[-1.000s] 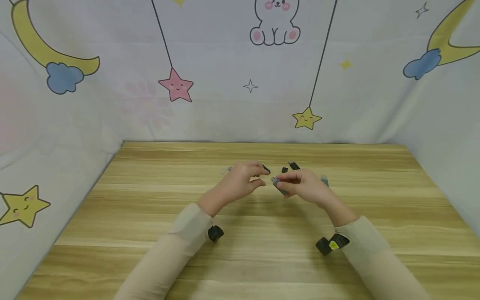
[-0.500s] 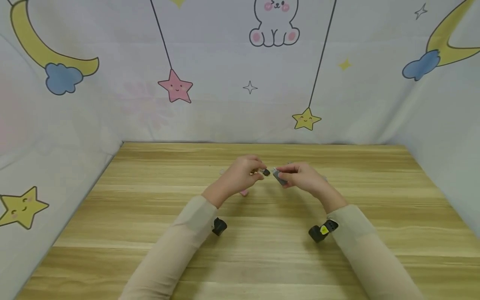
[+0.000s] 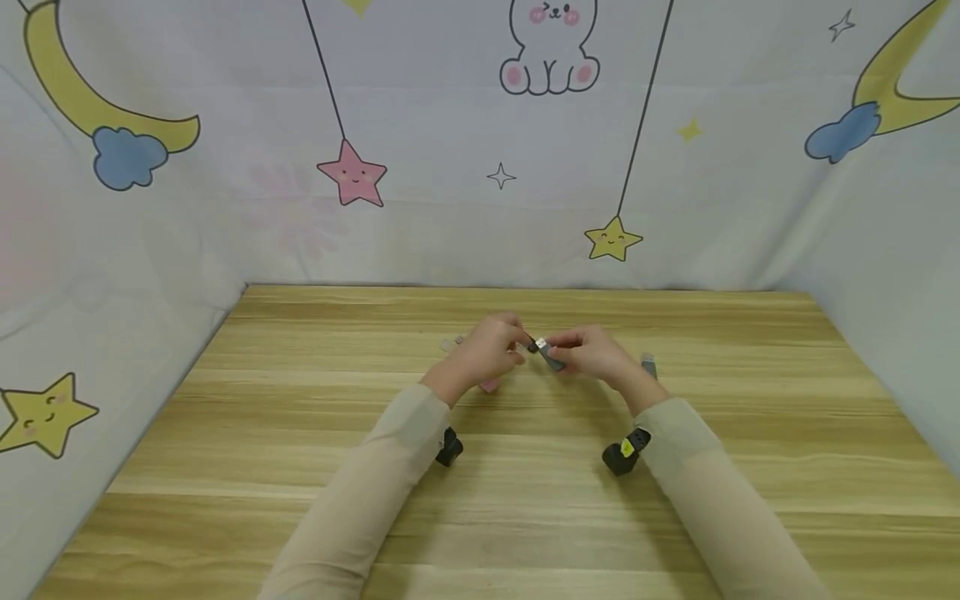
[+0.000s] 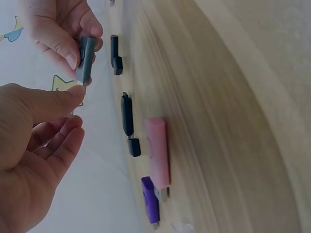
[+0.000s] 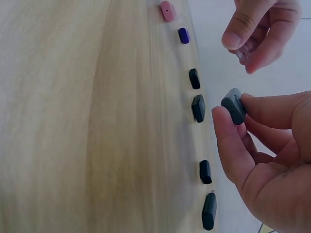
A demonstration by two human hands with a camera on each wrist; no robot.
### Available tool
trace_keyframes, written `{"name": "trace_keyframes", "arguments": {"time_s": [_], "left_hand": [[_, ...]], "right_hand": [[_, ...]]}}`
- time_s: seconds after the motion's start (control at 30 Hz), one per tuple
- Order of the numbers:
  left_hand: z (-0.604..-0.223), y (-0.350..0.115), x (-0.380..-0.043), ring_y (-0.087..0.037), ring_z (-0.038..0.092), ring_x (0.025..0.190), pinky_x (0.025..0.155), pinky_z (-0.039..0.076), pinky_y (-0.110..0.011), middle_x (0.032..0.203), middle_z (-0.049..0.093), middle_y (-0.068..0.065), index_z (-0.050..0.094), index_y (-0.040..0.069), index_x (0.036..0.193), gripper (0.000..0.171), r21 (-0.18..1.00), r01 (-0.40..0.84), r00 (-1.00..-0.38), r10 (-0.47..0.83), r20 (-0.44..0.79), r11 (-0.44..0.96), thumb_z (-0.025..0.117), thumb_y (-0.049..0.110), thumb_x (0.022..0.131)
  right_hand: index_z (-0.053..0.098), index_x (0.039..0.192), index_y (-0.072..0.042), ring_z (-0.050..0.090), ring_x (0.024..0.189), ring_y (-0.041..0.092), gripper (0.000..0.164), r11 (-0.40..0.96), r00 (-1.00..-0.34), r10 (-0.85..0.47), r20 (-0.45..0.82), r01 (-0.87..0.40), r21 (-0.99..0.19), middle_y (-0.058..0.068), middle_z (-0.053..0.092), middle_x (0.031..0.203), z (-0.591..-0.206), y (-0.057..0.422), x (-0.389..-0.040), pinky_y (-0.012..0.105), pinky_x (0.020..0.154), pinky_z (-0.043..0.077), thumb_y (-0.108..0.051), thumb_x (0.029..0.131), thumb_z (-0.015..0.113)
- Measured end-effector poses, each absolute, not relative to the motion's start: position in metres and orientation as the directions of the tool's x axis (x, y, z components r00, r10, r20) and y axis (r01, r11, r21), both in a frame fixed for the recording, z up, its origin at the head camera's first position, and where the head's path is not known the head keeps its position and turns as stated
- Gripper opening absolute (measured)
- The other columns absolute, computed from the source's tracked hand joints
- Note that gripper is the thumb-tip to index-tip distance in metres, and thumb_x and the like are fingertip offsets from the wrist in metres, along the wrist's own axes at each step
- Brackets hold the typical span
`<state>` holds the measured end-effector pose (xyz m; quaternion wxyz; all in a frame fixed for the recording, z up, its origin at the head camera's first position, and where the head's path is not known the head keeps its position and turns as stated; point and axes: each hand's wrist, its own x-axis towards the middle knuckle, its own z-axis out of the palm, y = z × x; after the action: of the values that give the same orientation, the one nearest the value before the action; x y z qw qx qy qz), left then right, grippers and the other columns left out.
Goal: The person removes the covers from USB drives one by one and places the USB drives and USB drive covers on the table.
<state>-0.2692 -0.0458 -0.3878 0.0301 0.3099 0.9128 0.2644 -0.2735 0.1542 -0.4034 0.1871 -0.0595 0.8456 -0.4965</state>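
My right hand [image 3: 594, 353] pinches a grey USB flash drive [image 3: 553, 357] between thumb and fingers. Its metal plug points toward my left hand [image 3: 487, 348]. In the left wrist view, the plug end of the drive [image 4: 86, 60] lies close to the left thumb tip; I cannot tell whether they touch. The right wrist view shows the left thumb and fingers pinching a small clear cap [image 5: 242, 56], apart from the drive [image 5: 234, 107] there. Most of the cap is hidden by the fingers. Both hands are held above the table.
On the wooden table [image 3: 525, 500] lie a pink USB drive [image 4: 158, 150], a purple one [image 4: 149, 200] and a black one [image 4: 127, 114] beside a black cap [image 4: 133, 146]. Another grey drive [image 3: 648, 365] lies right of my right hand. A printed cloth [image 3: 450, 233] hangs behind.
The right hand has moved a little left and away from me, bringing the grey drive nearer the left hand. The left hand has shifted slightly, its finger and thumb closer together.
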Motion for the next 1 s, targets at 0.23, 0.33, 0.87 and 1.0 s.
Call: {"name": "trace_keyframes", "arguments": {"time_s": [0.23,0.33,0.87,1.0], "left_hand": [[-0.396,-0.043,-0.274,-0.017,0.054,0.079,0.069,0.047,-0.025,0.093,0.061,-0.012,0.071,-0.002,0.108,0.024,0.469,0.539,-0.813,0.577,0.074,0.699,0.071,0.002,0.084],[-0.400,-0.042,-0.275,-0.017,0.054,0.078,0.069,0.047,-0.024,0.090,0.061,-0.009,0.072,-0.002,0.106,0.024,0.458,0.541,-0.815,0.575,0.076,0.706,0.070,0.000,0.082],[-0.411,-0.039,-0.280,-0.008,0.048,0.041,0.049,0.046,-0.019,0.106,0.067,-0.018,0.070,-0.005,0.110,0.026,0.555,0.459,-0.809,0.584,-0.061,0.694,0.063,-0.005,0.084],[-0.412,-0.039,-0.281,-0.009,0.047,0.041,0.047,0.045,-0.020,0.107,0.068,-0.017,0.068,-0.004,0.114,0.028,0.561,0.429,-0.814,0.573,-0.100,0.708,0.067,-0.001,0.086]], "right_hand": [[0.063,0.120,0.007,0.063,0.083,0.015,0.029,0.523,-0.924,-0.278,-0.263,0.084,-0.848,0.021,0.064,0.111,-0.408,0.151,-0.274,0.026,0.072,0.056,-0.007,0.095,0.060],[0.063,0.120,0.006,0.064,0.083,0.015,0.029,0.541,-0.919,-0.271,-0.287,0.101,-0.835,0.020,0.064,0.114,-0.411,0.150,-0.275,0.026,0.071,0.056,-0.007,0.094,0.061],[0.068,0.118,-0.001,0.061,0.092,0.019,0.028,0.692,-0.915,-0.255,-0.312,0.053,-0.720,0.014,0.064,0.117,-0.412,0.148,-0.274,0.027,0.068,0.052,-0.014,0.094,0.062],[0.068,0.117,-0.001,0.061,0.093,0.021,0.027,0.712,-0.915,-0.258,-0.310,0.037,-0.701,0.014,0.063,0.115,-0.411,0.146,-0.273,0.029,0.068,0.053,-0.014,0.094,0.062]]}}
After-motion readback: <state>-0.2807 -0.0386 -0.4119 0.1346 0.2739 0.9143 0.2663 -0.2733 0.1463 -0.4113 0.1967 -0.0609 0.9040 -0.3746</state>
